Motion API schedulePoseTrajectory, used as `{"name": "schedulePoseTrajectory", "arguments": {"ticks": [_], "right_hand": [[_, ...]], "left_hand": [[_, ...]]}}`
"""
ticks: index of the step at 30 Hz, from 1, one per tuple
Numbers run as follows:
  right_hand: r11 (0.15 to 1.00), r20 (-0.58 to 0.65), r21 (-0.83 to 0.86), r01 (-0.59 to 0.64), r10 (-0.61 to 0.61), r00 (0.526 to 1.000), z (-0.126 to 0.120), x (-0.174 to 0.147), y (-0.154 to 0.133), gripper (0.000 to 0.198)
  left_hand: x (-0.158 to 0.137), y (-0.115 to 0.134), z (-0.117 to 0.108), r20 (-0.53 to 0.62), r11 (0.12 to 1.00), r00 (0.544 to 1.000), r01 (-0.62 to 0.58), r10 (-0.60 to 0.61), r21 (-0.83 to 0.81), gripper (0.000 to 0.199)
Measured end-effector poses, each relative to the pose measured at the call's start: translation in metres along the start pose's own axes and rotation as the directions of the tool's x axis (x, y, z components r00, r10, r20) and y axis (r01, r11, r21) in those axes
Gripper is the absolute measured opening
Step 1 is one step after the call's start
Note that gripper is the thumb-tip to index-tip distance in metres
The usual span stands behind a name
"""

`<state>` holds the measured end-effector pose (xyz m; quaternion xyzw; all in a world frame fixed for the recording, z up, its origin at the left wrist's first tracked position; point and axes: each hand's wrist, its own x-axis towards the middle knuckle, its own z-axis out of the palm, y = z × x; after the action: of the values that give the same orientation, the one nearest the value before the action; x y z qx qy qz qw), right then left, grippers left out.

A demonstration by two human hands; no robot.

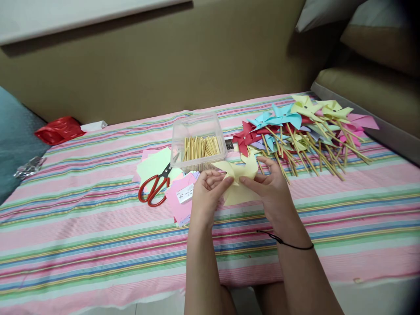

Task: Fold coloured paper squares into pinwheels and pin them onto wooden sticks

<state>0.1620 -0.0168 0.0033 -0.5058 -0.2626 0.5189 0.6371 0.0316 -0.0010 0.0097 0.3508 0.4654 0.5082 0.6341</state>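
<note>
Holds a pale yellow paper pinwheel [241,194] just right of and below the frame's centre — pinched thumb-to-finger by left hand [208,190] and right hand [274,186] alike. Works over a striped cloth [98,245], spread edge to edge. Faces a plain brown panel [164,65] across the top — with a white ledge [82,15] upper left, brown upholstery [370,85] upper right, pale floor [157,309] along the bottom.

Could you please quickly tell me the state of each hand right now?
Left hand: closed, pinching the folded yellow paper.
Right hand: closed, pinching the same paper from the other side.
</note>
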Motion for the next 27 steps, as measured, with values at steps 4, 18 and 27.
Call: {"name": "schedulePoseTrajectory", "arguments": {"ticks": [4,18,27], "right_hand": [[1.0,0.014,-0.007,-0.002,0.002,1.0,0.001,-0.002,-0.001,0.077],[1.0,-0.005,0.029,-0.003,0.003,1.0,0.003,-0.001,0.001,0.079],[0.999,-0.088,0.034,-0.007,0.01,0.996,0.0,0.003,0.002,0.082]], "left_hand": [[-0.002,-0.001,0.003,0.025,0.999,1.0,0.018,-0.017,-0.046,0.04],[0.001,-0.004,0.014,-0.15,0.995,0.984,-0.099,0.097,-0.005,0.046],[-0.001,0.001,-0.002,0.036,0.987,0.989,-0.148,0.147,0.054,0.015]]}}
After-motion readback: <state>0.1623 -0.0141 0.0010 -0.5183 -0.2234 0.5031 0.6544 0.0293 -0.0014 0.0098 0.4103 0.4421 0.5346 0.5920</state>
